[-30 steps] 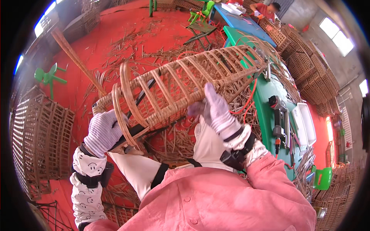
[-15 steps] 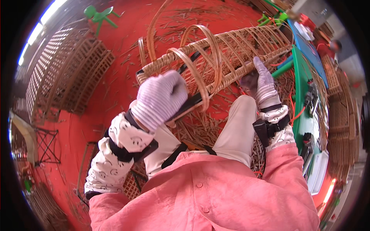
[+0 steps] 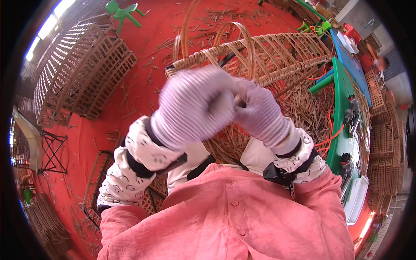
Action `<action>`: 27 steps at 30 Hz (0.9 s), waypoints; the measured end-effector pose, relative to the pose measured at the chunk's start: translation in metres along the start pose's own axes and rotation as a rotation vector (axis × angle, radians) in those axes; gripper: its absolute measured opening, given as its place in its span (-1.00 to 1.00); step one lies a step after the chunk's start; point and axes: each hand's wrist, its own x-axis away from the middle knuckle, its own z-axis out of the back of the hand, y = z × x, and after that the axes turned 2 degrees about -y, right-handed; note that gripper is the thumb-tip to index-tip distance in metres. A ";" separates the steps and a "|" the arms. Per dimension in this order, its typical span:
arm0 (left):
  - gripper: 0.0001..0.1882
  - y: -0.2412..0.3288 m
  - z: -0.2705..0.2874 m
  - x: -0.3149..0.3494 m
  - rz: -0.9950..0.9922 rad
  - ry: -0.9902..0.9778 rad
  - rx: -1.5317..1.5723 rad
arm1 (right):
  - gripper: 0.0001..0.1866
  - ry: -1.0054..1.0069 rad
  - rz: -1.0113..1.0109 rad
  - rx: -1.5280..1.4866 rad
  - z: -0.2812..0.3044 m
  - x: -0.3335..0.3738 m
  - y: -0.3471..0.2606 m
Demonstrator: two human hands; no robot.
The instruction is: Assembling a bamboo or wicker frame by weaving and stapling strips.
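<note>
Bringing our gloved left hand (image 3: 190, 106) and right hand (image 3: 255, 108) together, fingers curled, above the wicker frame (image 3: 277, 54); whether they pinch anything, we cannot tell.

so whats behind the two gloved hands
Behind the left hand and right hand lies a curved rattan frame of arched ribs on the red floor. The hands cover its near end and anything they grip.

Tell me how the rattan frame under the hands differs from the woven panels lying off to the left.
The rattan frame is curved, with looped hoops and ribs; the woven panels are flat square lattice. The frame is pale tan; the panels look darker brown. The frame sits close behind both gloved hands, left and right; the panels lie apart on the red floor. Both are open cane work.
</note>
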 end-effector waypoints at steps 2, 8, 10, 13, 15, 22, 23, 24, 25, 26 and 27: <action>-0.83 0.003 -0.014 0.005 -0.310 -0.031 -0.118 | -0.68 -0.074 0.060 -0.222 -0.015 -0.001 0.023; -0.68 -0.011 -0.004 0.027 0.103 0.074 -0.237 | -0.82 -0.055 0.056 -0.073 -0.011 0.004 -0.001; -0.65 -0.030 -0.009 0.031 0.048 -0.015 -0.395 | -0.82 -0.067 0.167 0.052 -0.014 0.005 0.002; -0.65 -0.037 -0.010 0.033 0.038 -0.104 -0.510 | -0.81 -0.055 0.364 0.150 -0.007 0.003 0.002; -0.75 -0.040 -0.011 0.034 0.098 -0.097 -0.461 | -0.83 0.048 -0.166 -0.165 0.005 0.000 -0.006; -0.88 -0.035 -0.011 0.021 0.156 -0.167 -0.391 | -0.64 -0.119 -0.188 0.301 0.012 -0.056 0.017; -0.87 -0.034 -0.010 0.016 0.209 -0.170 -0.365 | -0.62 -0.264 -0.384 0.259 0.015 -0.063 0.018; -0.86 -0.033 -0.009 0.010 0.235 -0.230 -0.390 | -0.59 -0.260 -0.348 0.084 0.010 -0.066 0.038; -0.86 -0.039 -0.012 0.009 0.242 -0.245 -0.389 | -0.59 -0.261 -0.357 0.070 0.010 -0.067 0.036; -0.82 -0.043 -0.013 0.010 0.251 -0.177 -0.379 | -0.71 -0.295 -0.340 0.139 0.010 -0.070 0.026; -0.77 -0.045 -0.014 0.011 0.257 -0.109 -0.368 | -0.82 -0.328 -0.323 0.209 0.009 -0.070 0.019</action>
